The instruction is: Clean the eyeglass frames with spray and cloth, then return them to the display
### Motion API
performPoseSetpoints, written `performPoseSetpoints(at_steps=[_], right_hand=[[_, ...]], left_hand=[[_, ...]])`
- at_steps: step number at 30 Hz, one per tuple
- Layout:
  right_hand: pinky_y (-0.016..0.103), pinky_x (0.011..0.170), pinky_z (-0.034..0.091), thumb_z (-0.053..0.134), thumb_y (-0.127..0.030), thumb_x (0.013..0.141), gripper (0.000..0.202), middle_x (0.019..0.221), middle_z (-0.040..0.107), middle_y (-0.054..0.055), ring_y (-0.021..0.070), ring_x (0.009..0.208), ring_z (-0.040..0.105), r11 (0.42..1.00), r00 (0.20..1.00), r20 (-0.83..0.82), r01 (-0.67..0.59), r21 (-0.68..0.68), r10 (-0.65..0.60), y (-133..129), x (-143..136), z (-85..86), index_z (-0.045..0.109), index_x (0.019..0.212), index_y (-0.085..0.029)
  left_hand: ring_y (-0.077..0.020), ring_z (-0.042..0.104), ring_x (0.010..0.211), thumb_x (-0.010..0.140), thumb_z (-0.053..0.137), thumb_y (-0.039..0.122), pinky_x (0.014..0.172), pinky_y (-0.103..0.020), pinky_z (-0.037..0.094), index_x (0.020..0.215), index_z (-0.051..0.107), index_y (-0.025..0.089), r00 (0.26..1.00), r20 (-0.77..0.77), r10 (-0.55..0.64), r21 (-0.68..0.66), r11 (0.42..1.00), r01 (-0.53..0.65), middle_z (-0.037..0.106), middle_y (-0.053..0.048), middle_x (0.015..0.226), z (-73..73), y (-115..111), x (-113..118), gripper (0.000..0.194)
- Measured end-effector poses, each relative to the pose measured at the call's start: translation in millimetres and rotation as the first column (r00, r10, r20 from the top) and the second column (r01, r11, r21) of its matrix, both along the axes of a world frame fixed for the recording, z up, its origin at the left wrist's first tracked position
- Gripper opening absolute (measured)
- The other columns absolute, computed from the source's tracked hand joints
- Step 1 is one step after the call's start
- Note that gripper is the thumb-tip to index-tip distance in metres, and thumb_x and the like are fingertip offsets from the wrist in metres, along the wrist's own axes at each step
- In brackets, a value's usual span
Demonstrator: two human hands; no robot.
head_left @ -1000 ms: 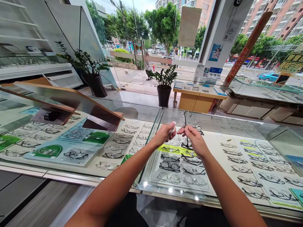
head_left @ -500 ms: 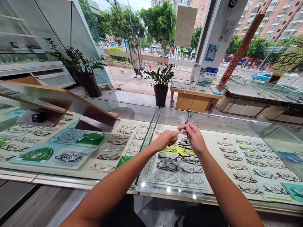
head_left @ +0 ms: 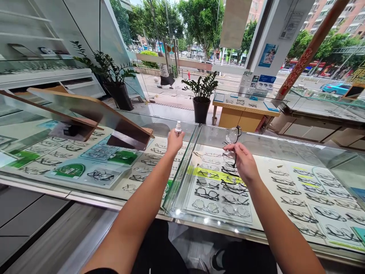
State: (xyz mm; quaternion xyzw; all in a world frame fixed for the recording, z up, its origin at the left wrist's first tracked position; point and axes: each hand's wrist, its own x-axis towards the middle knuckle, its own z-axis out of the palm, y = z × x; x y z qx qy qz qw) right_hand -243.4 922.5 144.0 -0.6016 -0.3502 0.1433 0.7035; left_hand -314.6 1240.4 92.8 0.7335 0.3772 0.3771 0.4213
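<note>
My left hand (head_left: 174, 142) is wrapped around a small white spray bottle (head_left: 178, 127), its nozzle sticking up above the fingers, over the glass counter. To the right, my right hand (head_left: 244, 160) pinches a pair of eyeglasses (head_left: 234, 134) with clear lenses and dark temples, held upright above the counter top. One temple hangs down below the fingers. Under the glass between the hands lie rows of eyeglasses (head_left: 207, 194), some on a yellow strip (head_left: 194, 172).
The glass display counter (head_left: 182, 228) runs across the front. Tilted wooden-edged mirrors (head_left: 131, 139) stand on it at left. Beyond are potted plants (head_left: 201, 108), a small wooden table (head_left: 242, 116) and a glass front. A person (head_left: 165, 78) walks outside.
My left hand has moved left, away from the eyeglasses, and the spray bottle now shows in it. My right hand keeps the eyeglasses raised. The view has shifted slightly.
</note>
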Motion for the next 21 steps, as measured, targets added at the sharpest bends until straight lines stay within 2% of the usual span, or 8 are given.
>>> performPoseSetpoints(at_steps=[5,9,12,15,17,19,20,21], right_hand=[[0.042,0.105,0.051,0.056,-0.053,0.103,0.029,0.107,0.073,0.007,0.0256,0.111,0.064,0.999,1.0,-0.02,-0.023,0.03,0.023,-2,-1,1.4,0.066,0.092,-0.028],[0.043,0.103,0.052,0.056,-0.053,0.103,0.029,0.109,0.074,0.007,0.0259,0.111,0.065,0.999,1.0,-0.022,-0.021,0.026,0.021,-2,0,2.2,0.066,0.093,-0.028],[0.043,0.102,0.052,0.055,-0.055,0.103,0.031,0.11,0.074,0.007,0.0262,0.112,0.065,1.0,1.0,-0.016,-0.014,0.014,0.014,-2,0,1.4,0.066,0.093,-0.028],[0.042,0.103,0.052,0.054,-0.056,0.103,0.032,0.111,0.075,0.007,0.0262,0.114,0.066,1.0,1.0,-0.004,-0.02,0.007,0.02,-2,1,0.6,0.065,0.094,-0.028],[0.042,0.102,0.052,0.053,-0.056,0.103,0.032,0.112,0.075,0.007,0.0262,0.115,0.066,1.0,1.0,0.008,-0.017,-0.005,0.017,-3,1,0.7,0.065,0.094,-0.028],[0.041,0.101,0.052,0.053,-0.056,0.104,0.032,0.113,0.075,0.007,0.0261,0.114,0.066,1.0,1.0,0.004,-0.013,-0.006,0.013,-3,2,1.5,0.065,0.094,-0.028],[0.041,0.101,0.052,0.054,-0.056,0.104,0.032,0.112,0.075,0.007,0.026,0.114,0.066,1.0,1.0,-0.002,-0.013,0.001,0.013,-3,2,2.1,0.066,0.094,-0.028],[0.041,0.102,0.052,0.054,-0.055,0.103,0.031,0.111,0.075,0.007,0.0258,0.113,0.066,1.0,1.0,-0.009,-0.014,0.013,0.014,-3,2,2.7,0.067,0.094,-0.028]], left_hand=[[-0.0207,0.062,0.086,0.081,0.077,0.034,0.086,-0.034,0.047,0.098,0.07,0.02,0.998,-0.052,0.048,0.02,0.999,-0.047,0.072,-0.004,0.093,-16.0,17,-6,0.024],[-0.023,0.065,0.092,0.082,0.078,0.033,0.087,-0.035,0.047,0.101,0.069,0.02,0.995,-0.088,0.052,0.01,0.999,-0.052,0.075,-0.008,0.104,-19.7,15,-8,0.025],[-0.025,0.066,0.094,0.084,0.077,0.034,0.087,-0.037,0.048,0.1,0.068,0.02,0.992,-0.122,0.036,-0.013,0.999,-0.038,0.075,-0.01,0.104,-18.6,11,-9,0.023],[-0.0278,0.065,0.106,0.083,0.078,0.034,0.095,-0.041,0.048,0.11,0.063,0.02,0.99,-0.132,0.052,-0.023,0.998,-0.055,0.071,-0.013,0.116,-10.7,2,-10,0.034],[-0.0315,0.059,0.123,0.079,0.08,0.03,0.106,-0.045,0.045,0.121,0.057,0.02,0.98,-0.062,0.189,0.067,0.98,-0.185,0.062,-0.017,0.134,0.7,-8,-10,0.048],[-0.0321,0.052,0.132,0.079,0.075,0.022,0.113,-0.047,0.041,0.124,0.055,0.02,0.95,0.099,0.297,0.211,0.926,-0.312,0.053,-0.018,0.141,16.0,-19,-12,0.049],[-0.0305,0.054,0.129,0.08,0.069,0.017,0.112,-0.046,0.042,0.121,0.056,0.02,0.953,0.165,0.255,0.272,0.917,-0.293,0.055,-0.017,0.137,23.8,-24,-13,0.042],[-0.0283,0.058,0.122,0.081,0.063,0.014,0.109,-0.044,0.045,0.115,0.058,0.02,0.975,0.176,0.132,0.318,0.93,-0.184,0.06,-0.014,0.128,31.0,-28,-15,0.035]])
